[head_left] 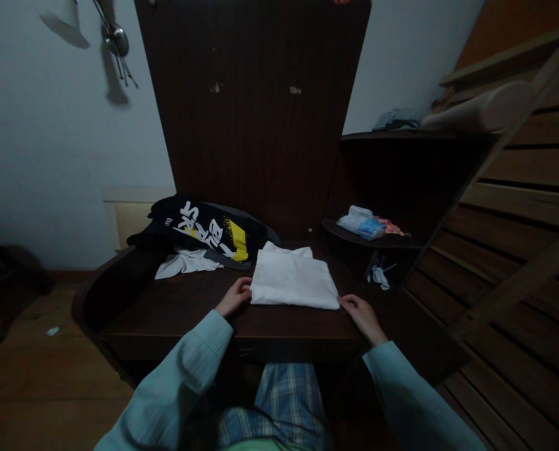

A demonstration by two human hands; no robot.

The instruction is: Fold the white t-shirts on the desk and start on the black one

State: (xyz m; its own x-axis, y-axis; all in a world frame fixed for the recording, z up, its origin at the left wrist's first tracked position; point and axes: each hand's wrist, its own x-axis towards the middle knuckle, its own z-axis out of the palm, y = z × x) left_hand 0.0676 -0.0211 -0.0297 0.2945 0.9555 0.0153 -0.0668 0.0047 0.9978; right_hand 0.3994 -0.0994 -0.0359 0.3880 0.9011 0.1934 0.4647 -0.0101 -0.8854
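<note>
A white folded cloth (293, 279), perhaps a garment, lies flat on the dark wooden desk (176, 316). At its near left corner, my left hand (235, 295) pinches the edge with thumb and fingers. My right hand (360, 313) grips the near right corner in the same way. A smaller folded flap sticks out at the cloth's far side. Left of it lies a heap of clothes, with a black shirt (204, 225) bearing white letters and a yellow patch on top. White fabric (188, 263) pokes out from under that shirt.
A raised curved side (89, 294) bounds the desk at left. To the right, a corner shelf (373, 241) holds a plastic packet (361, 222) and a pink patterned item (392, 227). Wooden slats (518, 238) lean close by on the right. A tall dark panel (255, 125) stands behind.
</note>
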